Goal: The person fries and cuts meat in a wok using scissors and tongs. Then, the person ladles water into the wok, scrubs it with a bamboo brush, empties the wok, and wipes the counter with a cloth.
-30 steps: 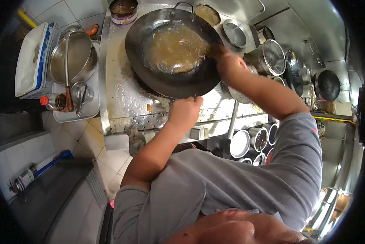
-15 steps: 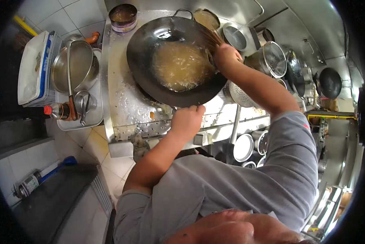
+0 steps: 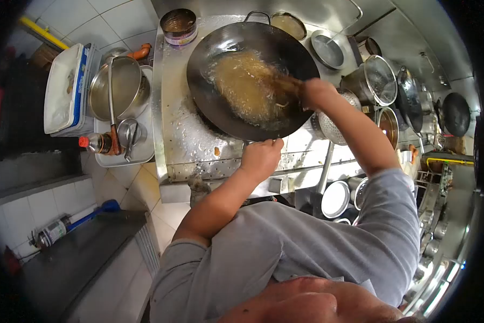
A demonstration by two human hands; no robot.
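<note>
A large dark wok point(image 3: 225, 116) sits on the steel stove with brownish, stirred-up liquid point(image 3: 242, 89) inside. My left hand point(image 3: 262, 159) is closed on the wok's near edge, where a handle is mostly hidden by the fingers. At the wok's right side, my right hand point(image 3: 318, 95) is wrapped round a brown bundle-like brush point(image 3: 285, 86), whose far end reaches into the liquid and is blurred by motion. The wok's other loop handle point(image 3: 258, 15) stands free at the back.
An open can point(image 3: 179, 33) stands back left of the wok. On the left are a tray point(image 3: 145, 153), a steel pot point(image 3: 115, 89), a red-capped bottle point(image 3: 97, 143) and a white tub point(image 3: 64, 89). A perforated ladle point(image 3: 336, 126) and strainer point(image 3: 381, 81) lie right.
My right hand has moved the brush from the wok's back right rim down into the liquid, which has been swirled about. My left hand stays at the near edge. The whole view has shifted slightly.
</note>
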